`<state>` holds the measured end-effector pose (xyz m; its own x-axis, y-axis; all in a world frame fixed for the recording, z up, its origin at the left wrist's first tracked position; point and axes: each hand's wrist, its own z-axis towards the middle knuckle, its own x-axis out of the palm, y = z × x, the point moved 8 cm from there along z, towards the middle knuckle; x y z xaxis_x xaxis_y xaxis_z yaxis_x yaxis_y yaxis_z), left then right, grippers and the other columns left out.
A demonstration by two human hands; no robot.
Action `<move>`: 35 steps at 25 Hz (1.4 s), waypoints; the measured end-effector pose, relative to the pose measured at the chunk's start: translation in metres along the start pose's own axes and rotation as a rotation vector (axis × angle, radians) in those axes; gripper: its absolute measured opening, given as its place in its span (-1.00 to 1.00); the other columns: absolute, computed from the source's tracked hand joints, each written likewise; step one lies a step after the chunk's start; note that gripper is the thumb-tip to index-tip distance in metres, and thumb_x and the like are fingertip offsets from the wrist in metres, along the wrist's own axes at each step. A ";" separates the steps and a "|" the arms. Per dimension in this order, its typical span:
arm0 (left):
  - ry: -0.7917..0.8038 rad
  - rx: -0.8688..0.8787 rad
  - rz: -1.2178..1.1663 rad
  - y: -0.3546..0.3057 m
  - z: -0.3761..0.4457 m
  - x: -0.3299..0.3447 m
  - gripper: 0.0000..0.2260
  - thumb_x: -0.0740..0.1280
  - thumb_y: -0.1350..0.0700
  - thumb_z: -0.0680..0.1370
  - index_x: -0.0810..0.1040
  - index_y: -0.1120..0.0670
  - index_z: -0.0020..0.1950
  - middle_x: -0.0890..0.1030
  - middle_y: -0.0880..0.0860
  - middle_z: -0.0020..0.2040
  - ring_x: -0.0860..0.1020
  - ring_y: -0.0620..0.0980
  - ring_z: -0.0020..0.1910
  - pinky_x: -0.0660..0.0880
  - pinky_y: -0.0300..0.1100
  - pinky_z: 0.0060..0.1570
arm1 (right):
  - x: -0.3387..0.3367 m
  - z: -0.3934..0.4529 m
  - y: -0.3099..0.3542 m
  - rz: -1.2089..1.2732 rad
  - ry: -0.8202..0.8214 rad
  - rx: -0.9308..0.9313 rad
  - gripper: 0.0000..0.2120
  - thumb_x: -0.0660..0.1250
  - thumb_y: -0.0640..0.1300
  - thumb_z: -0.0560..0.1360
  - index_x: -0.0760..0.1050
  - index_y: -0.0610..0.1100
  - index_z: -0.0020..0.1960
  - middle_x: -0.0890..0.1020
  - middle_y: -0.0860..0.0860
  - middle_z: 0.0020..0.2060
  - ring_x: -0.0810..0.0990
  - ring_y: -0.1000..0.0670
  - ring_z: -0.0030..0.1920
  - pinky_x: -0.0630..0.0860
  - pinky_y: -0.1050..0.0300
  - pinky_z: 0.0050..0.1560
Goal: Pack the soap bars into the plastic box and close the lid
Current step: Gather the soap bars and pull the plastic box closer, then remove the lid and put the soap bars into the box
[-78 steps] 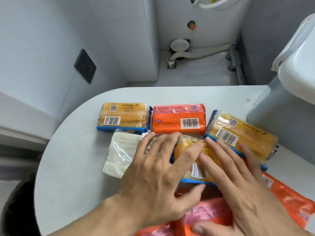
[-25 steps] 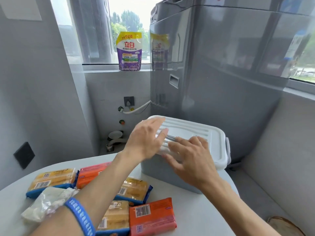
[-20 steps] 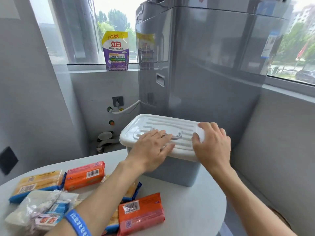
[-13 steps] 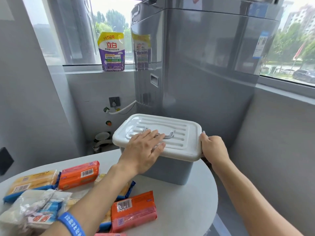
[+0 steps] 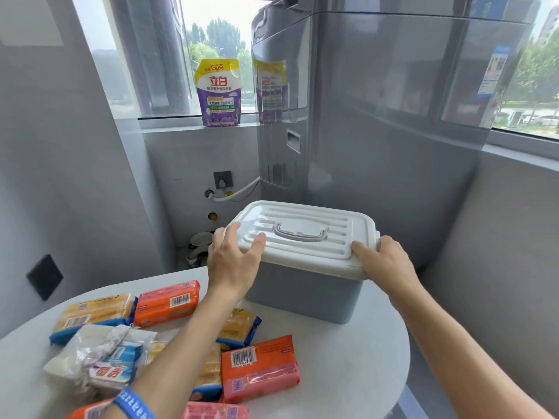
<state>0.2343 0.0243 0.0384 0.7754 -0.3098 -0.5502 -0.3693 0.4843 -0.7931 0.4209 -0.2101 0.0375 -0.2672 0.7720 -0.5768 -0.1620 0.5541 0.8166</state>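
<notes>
A grey plastic box (image 5: 305, 293) stands at the far edge of the round white table (image 5: 348, 364), its white lid (image 5: 305, 234) closed, a grey handle lying flat on top. My left hand (image 5: 233, 261) grips the lid's left end, fingers over the rim. My right hand (image 5: 384, 258) grips the lid's right end. Several wrapped soap bars lie near me on the table: an orange one (image 5: 166, 302), a yellow one (image 5: 93, 313), an orange-pink one (image 5: 260, 367) and a white bundle (image 5: 96, 355).
A tall grey washing machine (image 5: 378, 116) rises directly behind the box. A purple detergent pouch (image 5: 218, 92) stands on the window sill. A wall socket and white hose (image 5: 230, 192) sit on the wall below. The table's right edge drops off beside my right arm.
My left hand slid from the lid's top to its left end. My right hand came up onto the lid's right end. The view moved closer.
</notes>
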 end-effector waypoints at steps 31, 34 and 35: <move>-0.540 0.402 0.726 -0.052 0.004 -0.105 -0.81 0.46 0.28 0.39 0.56 0.14 -0.04 0.60 0.16 -0.16 0.49 0.24 -0.14 0.13 0.00 -0.15 | -0.039 0.015 -0.092 1.246 -0.240 0.382 -0.66 0.37 -0.31 0.48 0.54 -0.07 0.21 0.68 -0.03 0.00 0.69 -0.07 -0.10 0.63 -0.07 -0.07; -0.558 0.361 0.705 -0.039 0.006 -0.116 -0.81 0.45 0.26 0.41 0.56 0.14 -0.01 0.61 0.17 -0.14 0.48 0.25 -0.11 0.14 0.01 -0.14 | -0.013 0.013 -0.098 1.043 -0.238 0.365 -0.62 0.35 -0.30 0.48 0.53 -0.12 0.28 0.66 -0.14 0.10 0.65 -0.18 0.00 0.60 -0.12 0.04; -0.550 0.381 0.700 -0.039 0.005 -0.114 -0.81 0.46 0.25 0.41 0.56 0.13 -0.01 0.60 0.15 -0.14 0.48 0.24 -0.11 0.14 0.00 -0.14 | -0.001 0.010 -0.097 0.960 -0.220 0.348 -0.62 0.35 -0.29 0.48 0.52 -0.15 0.29 0.65 -0.17 0.12 0.63 -0.19 0.00 0.58 -0.09 0.02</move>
<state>0.1629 0.0452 0.1331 0.6100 0.5288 -0.5902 -0.7229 0.6764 -0.1411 0.4460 -0.2613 -0.0409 0.0456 0.9557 0.2907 0.3191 -0.2897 0.9023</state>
